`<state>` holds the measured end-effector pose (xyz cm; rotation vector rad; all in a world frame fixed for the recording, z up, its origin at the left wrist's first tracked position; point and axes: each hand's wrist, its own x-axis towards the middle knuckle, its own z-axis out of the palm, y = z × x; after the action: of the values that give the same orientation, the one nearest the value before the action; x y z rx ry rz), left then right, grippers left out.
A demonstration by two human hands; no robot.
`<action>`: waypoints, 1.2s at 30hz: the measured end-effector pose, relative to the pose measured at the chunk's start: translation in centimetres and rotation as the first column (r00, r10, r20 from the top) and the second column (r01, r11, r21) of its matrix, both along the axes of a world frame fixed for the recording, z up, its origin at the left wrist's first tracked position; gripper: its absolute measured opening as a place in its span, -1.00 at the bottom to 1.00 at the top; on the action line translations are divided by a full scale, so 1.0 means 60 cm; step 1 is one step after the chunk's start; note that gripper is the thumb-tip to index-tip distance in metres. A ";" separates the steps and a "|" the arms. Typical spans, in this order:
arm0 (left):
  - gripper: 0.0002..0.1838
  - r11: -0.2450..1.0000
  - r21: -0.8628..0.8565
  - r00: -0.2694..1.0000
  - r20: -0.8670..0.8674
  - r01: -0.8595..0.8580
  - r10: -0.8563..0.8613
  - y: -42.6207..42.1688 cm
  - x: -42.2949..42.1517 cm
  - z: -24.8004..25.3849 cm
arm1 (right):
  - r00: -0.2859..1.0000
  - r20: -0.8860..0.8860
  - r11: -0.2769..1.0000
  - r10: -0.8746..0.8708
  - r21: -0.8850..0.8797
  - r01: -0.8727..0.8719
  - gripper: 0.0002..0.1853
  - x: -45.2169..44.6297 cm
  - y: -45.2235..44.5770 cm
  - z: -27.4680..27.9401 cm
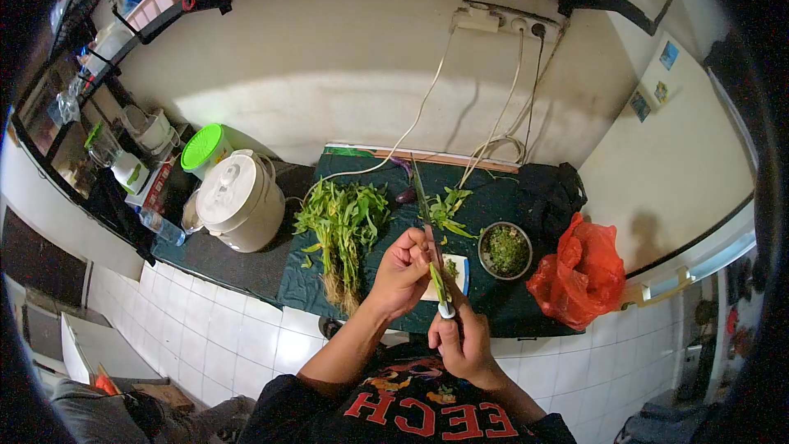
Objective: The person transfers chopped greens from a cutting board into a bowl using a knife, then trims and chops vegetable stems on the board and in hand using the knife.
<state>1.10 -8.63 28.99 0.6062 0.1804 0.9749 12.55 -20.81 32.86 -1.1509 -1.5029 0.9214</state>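
Observation:
My right hand [462, 341] grips the handle of a long knife [428, 234], its blade pointing up and away over the table. Close beside the blade, my left hand [403, 271] is closed with its fingers pinched on a green stem [436, 278]. Below and behind the hands lies a small white cutting board [462, 266] with chopped green bits on it. A metal bowl [505, 251] of chopped greens stands to its right. Loose green leaves [448, 210] and a purple eggplant [406, 196] lie behind the board. Left of my hands is a large bunch of rooted greens [341, 226].
A red plastic bag [579, 273] sits at the table's right, before a black bag [559, 197]. At left stand a white rice cooker [240, 201] and a green-lidded container [204, 148]. White cables cross the back edge. A person's grey-clothed leg [90, 415] shows at lower left.

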 end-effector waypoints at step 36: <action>-0.64 0.920 0.336 0.940 -0.199 -0.202 0.278 0.023 0.014 0.009 | 0.939 -0.344 0.995 0.015 -0.084 -0.047 -0.37 0.001 0.030 0.002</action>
<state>1.92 -7.22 29.56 1.0147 0.3291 1.1789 12.58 -19.03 33.00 -0.9715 -1.2073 1.1574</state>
